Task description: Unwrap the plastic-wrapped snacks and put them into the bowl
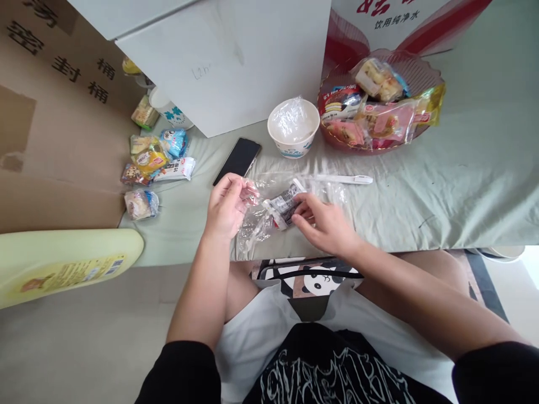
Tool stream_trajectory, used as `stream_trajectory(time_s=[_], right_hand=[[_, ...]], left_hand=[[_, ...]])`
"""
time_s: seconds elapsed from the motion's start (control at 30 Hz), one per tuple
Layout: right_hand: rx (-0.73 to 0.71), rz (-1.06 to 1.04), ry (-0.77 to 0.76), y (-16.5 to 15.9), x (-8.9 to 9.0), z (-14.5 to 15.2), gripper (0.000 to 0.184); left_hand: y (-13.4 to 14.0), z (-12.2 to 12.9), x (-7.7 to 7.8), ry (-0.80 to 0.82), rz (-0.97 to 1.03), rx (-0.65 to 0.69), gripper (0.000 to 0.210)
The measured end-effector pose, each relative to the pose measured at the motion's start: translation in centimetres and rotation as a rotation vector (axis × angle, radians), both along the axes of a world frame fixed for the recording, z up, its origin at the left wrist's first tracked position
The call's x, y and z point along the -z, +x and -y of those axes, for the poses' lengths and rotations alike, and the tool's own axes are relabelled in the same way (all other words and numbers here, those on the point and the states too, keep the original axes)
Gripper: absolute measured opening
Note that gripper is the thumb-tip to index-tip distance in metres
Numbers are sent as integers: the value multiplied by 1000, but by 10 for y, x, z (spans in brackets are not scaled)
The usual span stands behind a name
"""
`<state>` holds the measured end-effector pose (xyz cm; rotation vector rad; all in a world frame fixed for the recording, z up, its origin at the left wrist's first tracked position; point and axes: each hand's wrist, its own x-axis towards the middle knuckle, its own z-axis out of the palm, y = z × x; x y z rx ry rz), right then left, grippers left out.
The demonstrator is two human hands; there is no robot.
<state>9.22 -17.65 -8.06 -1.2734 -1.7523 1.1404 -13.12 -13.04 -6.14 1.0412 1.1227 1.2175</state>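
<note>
My left hand (224, 209) is closed in a pinch on the edge of a clear plastic bag (255, 229) that lies crumpled on the cloth. On top of the bag is a small snack packet (283, 205) with a silvery, dark printed wrapper and pale crimped ends. The fingers and thumb of my right hand (323, 222) are curled around the packet's right side. A white pen-like tool (356, 179) lies just beyond the bag. Behind my left hand rests a dark-screened phone (238, 160).
A paper bowl (293, 132) with clear film inside stands behind the bag. To its right, a pink basin (389, 150) holds several wrapped snacks. More snack packets (149, 157) lie at left, near a paper cup (170, 109). White boxes and a yellow bottle (71, 264) border the cloth.
</note>
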Motion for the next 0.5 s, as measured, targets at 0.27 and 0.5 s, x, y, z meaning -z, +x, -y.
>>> stream_trajectory(time_s=[0.27,0.5], right_hand=[[224,-829,-777,-10,8,-15,49],[271,-1155,-912,5,-3,-35,37]], left_hand=[[58,-2,-62,11,249,35,36],[83,-16,-139,249,516,32,38]])
